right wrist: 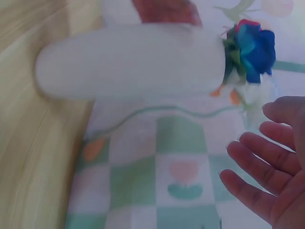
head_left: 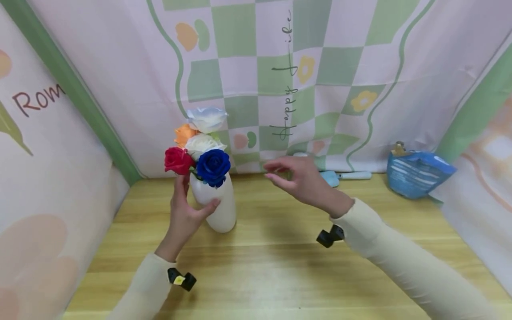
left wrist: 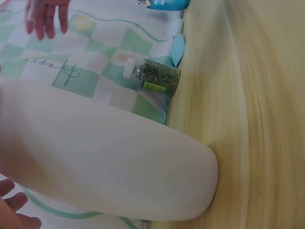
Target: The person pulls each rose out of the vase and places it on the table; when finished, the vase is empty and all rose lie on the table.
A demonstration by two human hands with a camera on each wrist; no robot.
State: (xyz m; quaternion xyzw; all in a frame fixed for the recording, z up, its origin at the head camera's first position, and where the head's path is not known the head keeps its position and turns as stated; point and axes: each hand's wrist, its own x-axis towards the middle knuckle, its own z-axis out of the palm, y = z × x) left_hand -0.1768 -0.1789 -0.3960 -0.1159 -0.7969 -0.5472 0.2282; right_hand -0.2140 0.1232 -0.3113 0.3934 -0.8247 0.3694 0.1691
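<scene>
A white vase [head_left: 222,213] stands upright on the wooden table, holding several artificial roses. A blue rose [head_left: 214,166] and a red rose [head_left: 178,160] are at the front, with a white rose [head_left: 202,146], an orange rose [head_left: 185,134] and a pale blue rose [head_left: 207,119] behind. My left hand [head_left: 188,216] grips the vase from its left, thumb across the front, the other fingers mostly hidden behind. To the right of the vase, my right hand [head_left: 300,180] hovers above the table with loosely bent fingers and nothing in them.
Behind my right hand stands a clear jar [left wrist: 157,77] with a white lid and dark green contents. A light blue small shovel [head_left: 352,176] lies along the back edge. At the back right is a blue bag [head_left: 416,174] with a clip. Patterned cloth walls surround the table.
</scene>
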